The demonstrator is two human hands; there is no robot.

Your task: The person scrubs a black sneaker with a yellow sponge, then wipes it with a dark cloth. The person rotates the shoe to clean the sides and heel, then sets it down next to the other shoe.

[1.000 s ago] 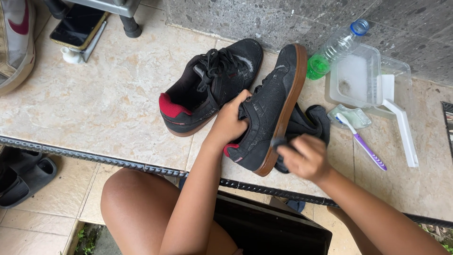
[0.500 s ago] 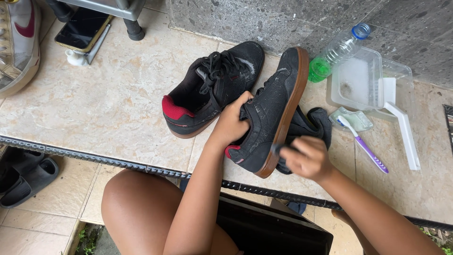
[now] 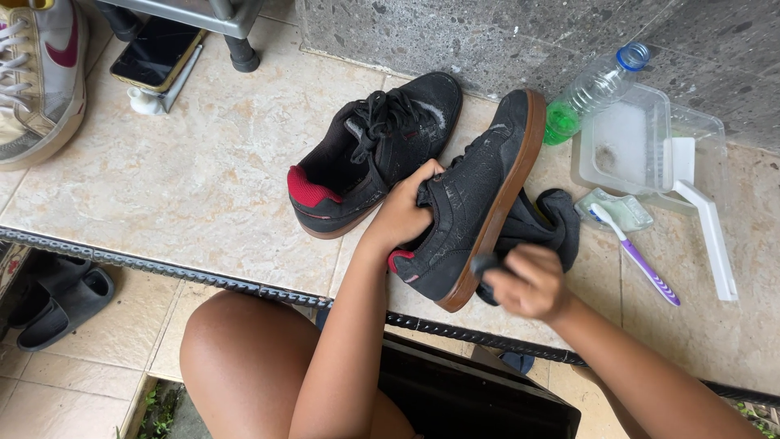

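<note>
My left hand [image 3: 404, 213] grips a black suede shoe [image 3: 474, 195] with a brown gum sole, holding it tilted on its side by the opening. My right hand [image 3: 526, 281] is closed on a dark cloth [image 3: 546, 224] and presses it against the sole edge near the heel. The second black shoe [image 3: 370, 154], with a red heel lining and black laces, lies on the tiles just left of the held one.
A clear plastic tub [image 3: 642, 142] with a white brush [image 3: 699, 207], a plastic bottle [image 3: 595, 88] with green liquid, and a purple toothbrush [image 3: 638, 256] lie at right. A phone [image 3: 156, 50] and a white sneaker [image 3: 36, 77] sit upper left, and dark sandals [image 3: 57, 299] lower left.
My right hand has slid with the cloth down along the sole toward the heel. The left hand keeps its hold on the shoe.
</note>
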